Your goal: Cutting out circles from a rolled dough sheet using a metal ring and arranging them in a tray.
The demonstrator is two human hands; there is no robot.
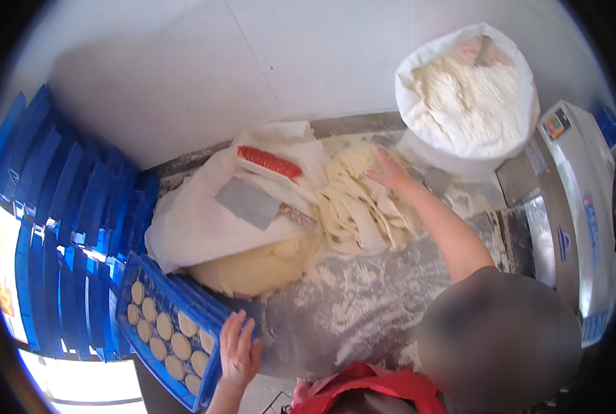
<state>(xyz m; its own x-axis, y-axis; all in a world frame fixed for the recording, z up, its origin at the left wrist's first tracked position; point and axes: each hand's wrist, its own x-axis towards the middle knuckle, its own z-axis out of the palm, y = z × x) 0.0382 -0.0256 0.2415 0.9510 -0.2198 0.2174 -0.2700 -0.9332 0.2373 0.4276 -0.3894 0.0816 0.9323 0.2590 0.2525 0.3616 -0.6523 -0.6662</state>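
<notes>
My right hand (392, 175) reaches over the upper right part of a heap of folded dough sheet (357, 212), fingers apart and nothing visible held in them. At the lower left, my left hand (239, 348) lies at the near right corner of a blue plastic crate (157, 372); whether it grips the rim cannot be made out. Several flat round dough pieces (164, 326) sit in rows inside that crate. A large dough mass (256, 266) shows from under a white cloth (194, 227). On the cloth lie a dough scraper (251, 202) with a wrapped handle and a red-bristled brush (269, 163).
An open white sack of flour (468, 108) stands at the back right, a scoop handle (484, 50) in it. Stacked blue crates (64, 176) line the left. A metal-and-white machine (579, 217) bounds the right. Flour dusts the metal worktop (333, 305). A blurred patch hides the lower right.
</notes>
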